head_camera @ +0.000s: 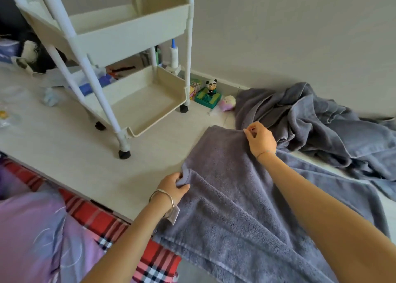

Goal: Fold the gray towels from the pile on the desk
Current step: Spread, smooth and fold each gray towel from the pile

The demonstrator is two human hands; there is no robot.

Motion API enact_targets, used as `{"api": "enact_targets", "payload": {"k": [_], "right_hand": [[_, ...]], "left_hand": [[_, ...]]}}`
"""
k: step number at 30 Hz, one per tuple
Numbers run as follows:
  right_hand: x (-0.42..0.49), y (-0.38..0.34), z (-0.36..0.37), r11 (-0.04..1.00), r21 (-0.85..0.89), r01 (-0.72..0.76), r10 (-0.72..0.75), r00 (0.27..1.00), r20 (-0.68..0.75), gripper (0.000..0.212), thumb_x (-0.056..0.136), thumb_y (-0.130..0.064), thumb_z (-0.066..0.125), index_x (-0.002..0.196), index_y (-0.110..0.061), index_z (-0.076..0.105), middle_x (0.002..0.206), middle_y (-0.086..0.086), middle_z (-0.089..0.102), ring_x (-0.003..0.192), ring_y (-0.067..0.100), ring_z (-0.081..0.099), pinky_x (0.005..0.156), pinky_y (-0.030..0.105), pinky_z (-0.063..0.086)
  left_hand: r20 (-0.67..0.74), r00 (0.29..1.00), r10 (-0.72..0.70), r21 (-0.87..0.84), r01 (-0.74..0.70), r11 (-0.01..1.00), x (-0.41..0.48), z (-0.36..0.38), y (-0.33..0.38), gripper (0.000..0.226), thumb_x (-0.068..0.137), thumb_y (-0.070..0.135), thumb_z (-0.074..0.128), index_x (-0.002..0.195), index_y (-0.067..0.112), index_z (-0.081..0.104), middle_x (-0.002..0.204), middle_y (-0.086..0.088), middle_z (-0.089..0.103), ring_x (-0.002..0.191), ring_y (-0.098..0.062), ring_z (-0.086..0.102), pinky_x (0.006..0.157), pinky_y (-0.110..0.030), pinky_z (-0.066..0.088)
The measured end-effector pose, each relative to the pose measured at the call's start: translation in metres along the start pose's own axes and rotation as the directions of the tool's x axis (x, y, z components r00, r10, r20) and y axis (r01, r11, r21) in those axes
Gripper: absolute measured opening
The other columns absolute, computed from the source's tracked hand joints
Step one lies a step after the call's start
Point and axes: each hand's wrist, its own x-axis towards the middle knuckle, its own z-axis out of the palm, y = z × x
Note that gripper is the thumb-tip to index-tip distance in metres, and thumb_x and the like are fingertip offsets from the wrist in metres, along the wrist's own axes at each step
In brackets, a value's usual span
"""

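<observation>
Nearest, in the lower left of the frame, purple fabric (32, 229) lies against a red plaid cloth (94, 216) below the edge of the pale desk (64, 149). A white cart (120, 47) stands on the desk in the upper left. At lower centre the left hand (173, 189), a bangle on its wrist, pinches the left corner of a gray towel (225, 197) that is spread on the desk and hangs over its near edge. A panda toy (211, 87) sits by the wall above. Right of centre the right hand (260, 140) pinches the towel's far edge. The crumpled gray pile (321, 128) fills the right, touching the towel.
</observation>
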Motion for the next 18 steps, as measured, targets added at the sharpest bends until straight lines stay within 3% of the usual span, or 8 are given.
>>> {"api": "enact_targets", "payload": {"k": [3,6,9,13,15,18], "right_hand": [[0.002,0.011,0.008,0.995,-0.075,-0.061,0.069,0.991,0.114,0.026,0.092,-0.041,0.053,0.097,-0.016,0.059,0.09,0.001,0.062,0.095,0.029,0.06,0.072,0.031,0.04],[0.01,0.008,0.013,0.991,-0.132,-0.013,0.047,0.966,0.252,0.047,0.085,-0.059,0.054,0.102,-0.016,0.061,0.097,0.002,0.062,0.095,0.025,0.059,0.077,0.033,0.045],[0.018,-0.003,0.015,0.984,-0.153,0.093,-0.028,0.923,0.384,0.04,0.082,-0.049,0.066,0.096,-0.011,0.066,0.092,0.005,0.062,0.089,0.023,0.057,0.073,0.028,0.042],[0.017,0.004,-0.001,0.975,-0.211,0.064,-0.044,0.994,0.101,0.022,0.088,-0.032,0.063,0.093,-0.011,0.063,0.099,0.011,0.067,0.096,0.033,0.058,0.069,0.031,0.038],[0.017,0.014,-0.007,0.968,-0.247,0.038,-0.022,0.998,0.064,0.022,0.088,-0.033,0.062,0.093,-0.012,0.063,0.1,0.012,0.067,0.096,0.033,0.058,0.067,0.03,0.037],[0.022,0.017,-0.003,0.972,-0.229,0.052,-0.024,0.992,0.123,0.025,0.087,-0.039,0.062,0.094,-0.015,0.065,0.101,0.009,0.068,0.097,0.032,0.059,0.069,0.031,0.039]], "left_hand": [[-0.03,0.999,-0.016,0.053,0.018,0.998,-0.003,0.004,0.002,0.017,0.087,0.025,0.062,0.079,0.017,0.049,0.069,0.002,0.053,0.064,-0.017,0.049,0.052,-0.022,0.033],[-0.028,1.0,0.0,0.088,0.003,0.996,-0.004,0.005,0.005,0.019,0.087,0.032,0.062,0.086,0.019,0.049,0.076,0.005,0.054,0.072,-0.017,0.052,0.061,-0.024,0.035],[-0.024,1.0,-0.005,0.129,0.008,0.992,-0.002,0.004,0.004,0.02,0.086,0.032,0.063,0.089,0.019,0.049,0.083,0.003,0.056,0.078,-0.018,0.053,0.066,-0.025,0.036],[-0.038,0.999,-0.011,0.186,0.018,0.982,-0.002,0.007,0.004,0.023,0.084,0.032,0.065,0.089,0.014,0.052,0.078,0.003,0.053,0.076,-0.021,0.052,0.064,-0.027,0.036],[-0.034,0.999,-0.014,0.204,0.021,0.979,-0.002,0.007,0.004,0.028,0.083,0.034,0.066,0.097,0.013,0.054,0.084,0.0,0.056,0.078,-0.021,0.053,0.066,-0.027,0.038],[-0.029,0.999,-0.026,0.229,0.032,0.973,-0.002,0.006,0.007,0.042,0.081,0.037,0.068,0.113,0.013,0.054,0.106,-0.004,0.061,0.092,-0.023,0.057,0.074,-0.028,0.043]]}}
